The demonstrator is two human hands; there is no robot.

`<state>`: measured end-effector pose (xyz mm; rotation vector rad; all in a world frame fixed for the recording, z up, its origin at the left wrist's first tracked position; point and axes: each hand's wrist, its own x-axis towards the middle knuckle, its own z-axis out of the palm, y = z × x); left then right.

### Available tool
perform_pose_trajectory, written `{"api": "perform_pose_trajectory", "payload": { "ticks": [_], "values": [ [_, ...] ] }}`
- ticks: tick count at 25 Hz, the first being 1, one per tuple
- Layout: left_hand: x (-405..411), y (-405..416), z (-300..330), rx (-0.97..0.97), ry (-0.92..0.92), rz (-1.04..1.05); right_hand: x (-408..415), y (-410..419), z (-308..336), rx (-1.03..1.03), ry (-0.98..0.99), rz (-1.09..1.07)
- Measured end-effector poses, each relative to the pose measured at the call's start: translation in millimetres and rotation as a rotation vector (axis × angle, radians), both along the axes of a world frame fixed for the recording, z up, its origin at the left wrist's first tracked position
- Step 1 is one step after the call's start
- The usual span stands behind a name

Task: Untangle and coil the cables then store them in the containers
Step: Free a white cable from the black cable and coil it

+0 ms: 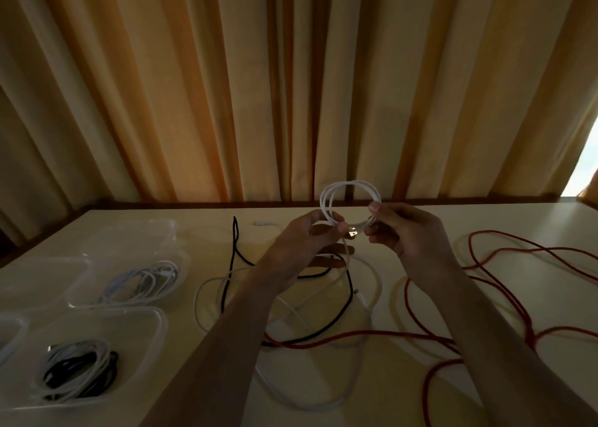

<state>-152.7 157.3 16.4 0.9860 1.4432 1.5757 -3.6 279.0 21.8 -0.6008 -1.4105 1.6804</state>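
Note:
A small coil of white cable (348, 189) is held up above the table's middle. My left hand (310, 238) pinches the coil's lower left side near its USB plug (352, 232), and my right hand (407, 232) pinches its right side. The cable's loose tail hangs down to the table and runs into a white loop (207, 297). A black cable (234, 248) and a long red cable (485, 264) lie tangled on the table under my arms. Clear plastic containers stand at the left: one (152, 323) holds coiled black and white cables, another (181, 264) holds a white coil.
An empty clear container (129, 232) sits at the back left, and another container's rim (13, 329) shows at the far left edge. A small white plug (260, 223) lies near the table's far edge. Orange curtains (291, 86) hang behind the table.

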Motion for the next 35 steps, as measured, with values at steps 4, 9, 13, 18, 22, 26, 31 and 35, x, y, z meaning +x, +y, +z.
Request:
{"api": "perform_pose_trajectory", "payload": {
  "ticks": [4, 9, 13, 18, 22, 26, 31, 35],
  "values": [
    [-4.8, 1.0, 0.2, 0.097, 0.068, 0.258, -3.2, -3.4, -0.4, -0.071, -0.001, 0.123],
    [-5.1, 4.2, 1.8, 0.177, -0.151, 0.309, -6.7, -8.9, -5.0, 0.007, -0.028, 0.175],
    [-4.2, 6.0, 0.5, 0.199, -0.31, 0.361, -10.9, -16.5, -5.7, 0.124, -0.055, 0.143],
    [-1.7, 9.3, -0.2, 0.264, -0.351, 0.419, -13.1, -21.2, -7.7, 0.222, -0.097, 0.159],
    [0.4, 9.3, -2.3, 0.354, -0.274, 0.447, -10.7, -22.7, -6.3, 0.259, -0.096, 0.206],
    [-2.1, 8.4, -5.7, 0.519, -0.184, 0.441, -14.7, -24.2, -9.3, 0.111, -0.022, 0.286],
    [8.1, 8.6, -1.3, 0.575, -0.111, 0.363, -20.6, -28.1, -14.6, 0.182, -0.07, 0.087],
    [7.8, 8.0, -2.9, 0.585, -0.105, 0.251, -18.3, -25.1, -11.8, -0.033, 0.005, 0.221]
  ]
}}
